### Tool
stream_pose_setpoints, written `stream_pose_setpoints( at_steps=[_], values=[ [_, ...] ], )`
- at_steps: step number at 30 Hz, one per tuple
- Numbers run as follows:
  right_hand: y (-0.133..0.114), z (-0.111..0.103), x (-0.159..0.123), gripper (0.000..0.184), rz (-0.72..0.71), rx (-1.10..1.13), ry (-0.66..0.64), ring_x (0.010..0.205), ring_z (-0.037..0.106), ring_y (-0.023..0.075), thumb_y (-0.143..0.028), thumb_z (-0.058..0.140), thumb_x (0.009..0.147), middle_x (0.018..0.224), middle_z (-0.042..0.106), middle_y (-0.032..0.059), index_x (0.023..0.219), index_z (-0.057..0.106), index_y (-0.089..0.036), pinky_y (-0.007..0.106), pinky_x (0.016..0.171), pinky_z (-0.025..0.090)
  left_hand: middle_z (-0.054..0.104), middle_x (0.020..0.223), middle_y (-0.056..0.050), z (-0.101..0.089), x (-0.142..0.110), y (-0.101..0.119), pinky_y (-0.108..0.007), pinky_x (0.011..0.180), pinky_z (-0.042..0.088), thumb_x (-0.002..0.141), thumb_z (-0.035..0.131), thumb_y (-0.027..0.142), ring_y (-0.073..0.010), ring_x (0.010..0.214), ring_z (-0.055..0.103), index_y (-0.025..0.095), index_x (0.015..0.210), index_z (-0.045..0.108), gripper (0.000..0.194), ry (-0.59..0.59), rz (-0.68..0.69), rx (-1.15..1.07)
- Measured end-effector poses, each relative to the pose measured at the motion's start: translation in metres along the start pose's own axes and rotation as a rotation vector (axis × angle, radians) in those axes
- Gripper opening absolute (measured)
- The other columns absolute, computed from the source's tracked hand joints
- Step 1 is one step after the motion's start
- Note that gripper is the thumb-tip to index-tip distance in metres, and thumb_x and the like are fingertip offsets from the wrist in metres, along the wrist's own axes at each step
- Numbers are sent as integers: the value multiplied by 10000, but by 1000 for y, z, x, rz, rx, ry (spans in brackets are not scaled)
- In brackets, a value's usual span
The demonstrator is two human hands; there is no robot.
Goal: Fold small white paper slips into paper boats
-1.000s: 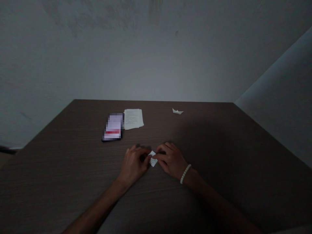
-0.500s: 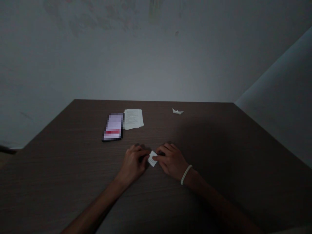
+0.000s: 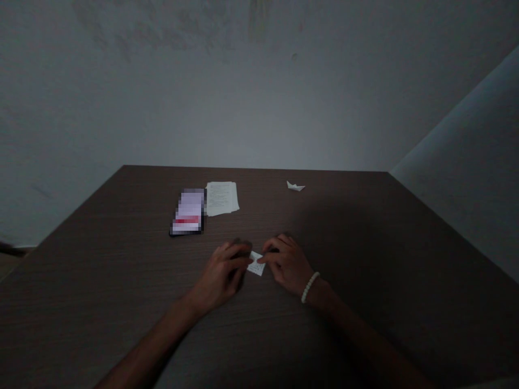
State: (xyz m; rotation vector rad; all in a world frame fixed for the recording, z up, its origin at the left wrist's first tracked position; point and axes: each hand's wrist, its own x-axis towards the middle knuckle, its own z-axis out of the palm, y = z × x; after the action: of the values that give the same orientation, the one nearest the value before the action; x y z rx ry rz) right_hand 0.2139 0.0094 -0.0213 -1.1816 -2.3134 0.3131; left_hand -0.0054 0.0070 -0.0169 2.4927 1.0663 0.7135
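The small folded white paper (image 3: 256,263) lies on the dark wood table (image 3: 121,324) between 2 hands. The right hand (image 3: 286,263) presses on it with bent fingers; the left hand (image 3: 219,276) touches its edge, but I cannot tell if it pinches. Uneven pushing can make the paper slip or tear. Fingers and low light hide its folds.
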Motion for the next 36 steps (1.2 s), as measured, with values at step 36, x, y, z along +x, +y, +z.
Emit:
stream_pose_setpoints(
  at_steps=[36],
  values=[
    [2,8,4,60,332,29,209,852,555,206,-189,708,744,841,660,17,782,696,-235,366,825,422,608,1266,-87,-9,2,6,-470,894,454,892,468,171,-282,1118,531,185,1063,674,268,-106,176,169]
  ],
)
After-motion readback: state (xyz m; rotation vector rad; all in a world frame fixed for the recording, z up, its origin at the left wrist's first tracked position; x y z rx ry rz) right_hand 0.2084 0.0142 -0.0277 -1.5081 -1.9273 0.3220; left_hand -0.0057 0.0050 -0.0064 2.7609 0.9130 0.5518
